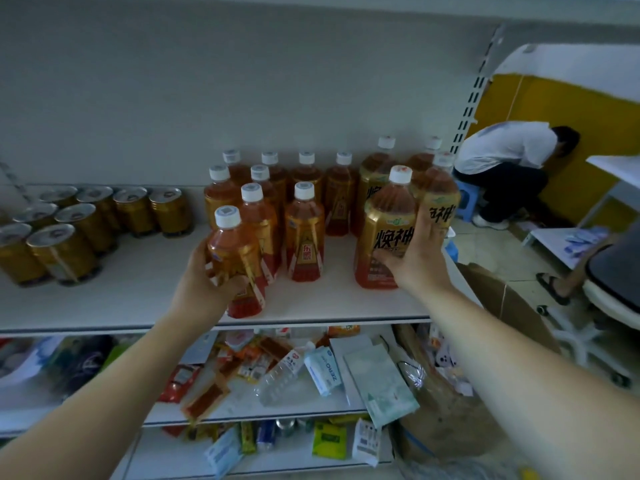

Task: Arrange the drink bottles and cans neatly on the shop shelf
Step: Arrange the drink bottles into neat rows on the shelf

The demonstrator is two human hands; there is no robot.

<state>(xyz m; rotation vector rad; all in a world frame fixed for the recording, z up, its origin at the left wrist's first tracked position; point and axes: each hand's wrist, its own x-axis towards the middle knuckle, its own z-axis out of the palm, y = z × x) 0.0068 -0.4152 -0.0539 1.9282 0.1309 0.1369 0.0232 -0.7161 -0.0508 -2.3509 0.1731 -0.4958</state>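
Observation:
On the white shelf (138, 292), my left hand (204, 285) grips a small amber drink bottle (235, 251) with a white cap at the front edge. My right hand (415, 258) grips a large gold-labelled bottle (384, 237) at the front right. Behind stand several small amber bottles (304, 237) in rows and several more large bottles (440, 199). Gold cans (65, 251) fill the shelf's left part in rows.
A lower shelf (277, 407) holds scattered packets, a clear empty bottle (277, 375) and wipes. A cardboard box (498, 299) stands at the right. A person (509, 161) crouches on a blue stool by a yellow wall. An office chair (609, 292) is at far right.

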